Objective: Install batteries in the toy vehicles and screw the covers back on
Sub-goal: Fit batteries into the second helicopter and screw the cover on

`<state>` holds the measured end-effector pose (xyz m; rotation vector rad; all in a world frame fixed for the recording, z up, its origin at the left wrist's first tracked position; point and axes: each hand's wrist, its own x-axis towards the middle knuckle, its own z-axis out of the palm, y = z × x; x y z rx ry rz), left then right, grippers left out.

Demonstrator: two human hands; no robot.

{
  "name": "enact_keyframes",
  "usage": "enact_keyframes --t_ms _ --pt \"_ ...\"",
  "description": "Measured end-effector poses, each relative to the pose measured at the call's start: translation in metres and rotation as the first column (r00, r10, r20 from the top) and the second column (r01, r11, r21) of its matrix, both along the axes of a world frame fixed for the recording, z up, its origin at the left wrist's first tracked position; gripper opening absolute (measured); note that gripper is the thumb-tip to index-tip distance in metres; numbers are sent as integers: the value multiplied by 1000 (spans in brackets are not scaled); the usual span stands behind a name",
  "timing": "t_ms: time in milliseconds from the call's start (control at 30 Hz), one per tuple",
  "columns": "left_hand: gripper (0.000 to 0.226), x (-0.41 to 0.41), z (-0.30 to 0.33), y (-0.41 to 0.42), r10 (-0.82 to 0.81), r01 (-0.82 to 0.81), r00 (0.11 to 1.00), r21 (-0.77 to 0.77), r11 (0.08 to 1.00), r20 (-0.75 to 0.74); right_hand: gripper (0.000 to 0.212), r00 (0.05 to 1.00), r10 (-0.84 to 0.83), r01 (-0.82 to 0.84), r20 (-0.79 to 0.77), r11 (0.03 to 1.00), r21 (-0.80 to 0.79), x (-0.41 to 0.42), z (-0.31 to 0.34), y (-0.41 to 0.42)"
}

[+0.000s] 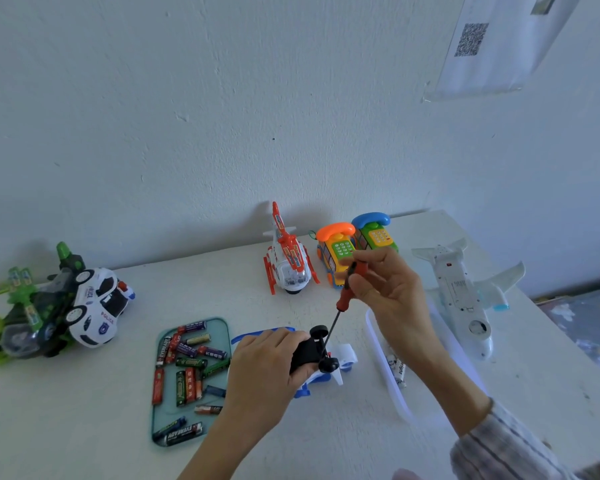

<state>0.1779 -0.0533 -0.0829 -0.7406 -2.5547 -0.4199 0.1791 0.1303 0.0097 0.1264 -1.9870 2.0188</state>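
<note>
1. A white and blue toy vehicle (329,367) is held upside down at lower centre of the frame, its black underside and wheels turned up; it is gripped by the left hand (267,365), fingers curled round its body.
2. A red-handled screwdriver (343,299) is pinched by the fingers of the right hand (385,289); the shaft is slanted down-left, its tip set at the vehicle's underside between the wheels.
3. Loose batteries (187,365) are seen lying in a teal tray (222,327), left of the held vehicle.
4. A clear tray (395,400) with a few white batteries is noted at right, partly hidden by the right forearm.
5. On the tabletop (326,438): a police car (97,306) and a green toy (25,323) at far left; a red helicopter (288,258) and two toy phones (354,244) by the wall; a white aeroplane (465,296), belly up, at right.
6. A striped sleeve (506,445) is seen at lower right.
</note>
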Motion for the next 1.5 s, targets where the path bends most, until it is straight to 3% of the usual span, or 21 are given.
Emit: enact_keyframes --t_ms 100,167,300,433,533,700,800,967,1133,1267,1367,1500 --pt "34 0 0 0 10 -10 1000 6 1000 2 19 997 -78 78 -18 996 39 0 2 -2" --pt "40 1 1 0 17 -17 999 4 1000 33 15 999 -43 44 -31 999 11 0 2 -2" --pt "38 0 3 0 12 -12 999 -2 1000 35 30 1000 18 -17 -20 998 57 -2 -1 0" --pt "40 1 3 0 -4 5 1000 -5 1000 13 17 999 -54 53 6 990 134 -2 -9 0" --pt "41 2 2 0 -7 7 1000 0 1000 -2 16 999 -49 49 -20 999 4 -2 -6 0" --pt "33 1 3 -1 4 -4 1000 3 1000 16 27 998 51 -50 -30 998 26 -5 -8 1" --pt "32 1 2 0 6 -6 1000 -1 1000 24 16 998 53 -53 -23 998 -22 -4 -2 -3" --pt "38 1 1 0 6 -6 999 -7 1000 51 15 995 47 -44 -82 998 38 -4 1 -8" --pt "40 3 3 0 8 -7 999 -16 1000 46 35 997 -31 42 -67 986 163 -4 -3 -12" --pt "40 2 4 0 19 -18 998 -18 1000 55 19 998 18 -4 -61 975 220 3 -3 -7" --pt "40 1 5 1 17 -17 998 -2 1000 54 36 993 -39 81 -111 911 405 11 -9 -9" --pt "43 0 5 2 24 -24 1000 -2 1000 20 42 956 -203 272 -213 887 374 19 -17 -12"
